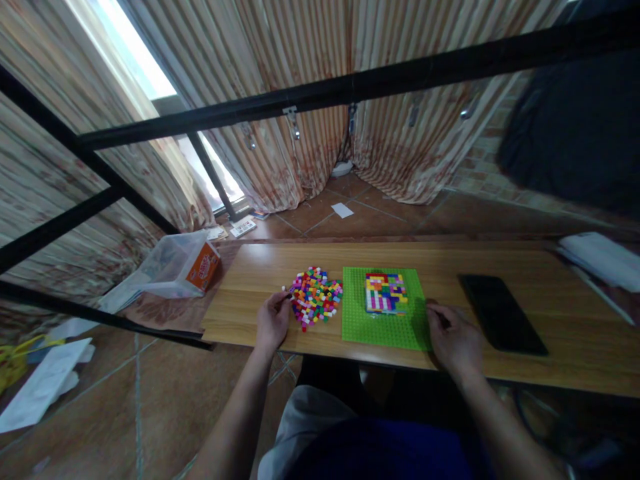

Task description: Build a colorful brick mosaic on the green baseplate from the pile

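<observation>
The table (250,280) bears the green board (355,320), the brick pile (316,299) just left of it. The right hand (455,339), fingers curled narrow, is at the board's right edge; a bump could shift it. The left hand (273,323), fingertips close together beside the pile, could scatter it by brushing. Whether either holds anything I cannot tell. Uneven pressing could loosen the build (385,293) on the board.

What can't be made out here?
All in head view:
Left hand: whether it holds anything; too small, blurred.
Right hand: what, if anything, it holds; hidden by its own curl.
Loose bricks: exact count; overlapping, tiny.
Orange label: wording; too small, blurred.
White bundle: right end; cut off by right picture edge.
</observation>
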Demonstrator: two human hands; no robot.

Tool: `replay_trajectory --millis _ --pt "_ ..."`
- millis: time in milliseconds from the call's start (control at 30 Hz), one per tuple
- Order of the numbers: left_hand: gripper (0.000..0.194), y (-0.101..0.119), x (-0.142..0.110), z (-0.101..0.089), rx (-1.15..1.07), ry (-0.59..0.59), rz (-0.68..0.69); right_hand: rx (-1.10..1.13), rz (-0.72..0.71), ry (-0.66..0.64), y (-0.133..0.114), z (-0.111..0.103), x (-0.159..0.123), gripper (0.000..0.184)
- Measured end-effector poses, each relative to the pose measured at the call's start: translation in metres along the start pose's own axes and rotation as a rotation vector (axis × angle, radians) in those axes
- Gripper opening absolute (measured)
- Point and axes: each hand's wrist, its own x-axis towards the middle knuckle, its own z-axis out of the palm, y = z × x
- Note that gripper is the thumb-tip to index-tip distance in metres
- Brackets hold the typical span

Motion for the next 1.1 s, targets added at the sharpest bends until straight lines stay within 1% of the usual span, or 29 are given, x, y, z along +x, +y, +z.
replay_trajectory --millis 100,233,333,400,633,800,867,1000,1100 --pt "0.019 0.009 0.002 -0.001 -0.267 0.045 -0.130 0.011 0.002 0.004 0.000 0.000 0.000 0.038" --pt "0.021 0.027 0.001 -0.002 -0.551 0.087 -0.298 0.013 -0.006 0.019 0.000 0.000 0.000 0.037" --pt "0.025 0.036 0.000 -0.003 -0.677 0.066 -0.410 0.007 -0.008 0.016 0.001 0.001 0.000 0.037" --pt "0.026 0.039 -0.002 -0.003 -0.718 0.042 -0.451 0.011 -0.006 0.014 0.001 0.001 -0.001 0.036" --pt "0.020 0.044 -0.003 -0.002 -0.801 0.011 -0.482 0.024 -0.004 0.010 0.001 0.000 -0.001 0.037" --pt "0.020 0.043 -0.002 -0.003 -0.820 -0.033 -0.463 0.031 -0.001 0.011 0.000 0.001 -0.001 0.037" --pt "0.022 0.042 -0.001 -0.004 -0.819 -0.026 -0.445 0.031 0.004 0.003 -0.001 0.000 -0.001 0.037" --pt "0.028 0.042 -0.001 -0.004 -0.810 0.025 -0.417 0.021 -0.009 0.002 -0.002 0.000 0.000 0.037" --pt "0.032 0.041 -0.003 -0.002 -0.802 0.023 -0.419 0.027 -0.015 0.007 -0.003 -0.001 0.000 0.037"
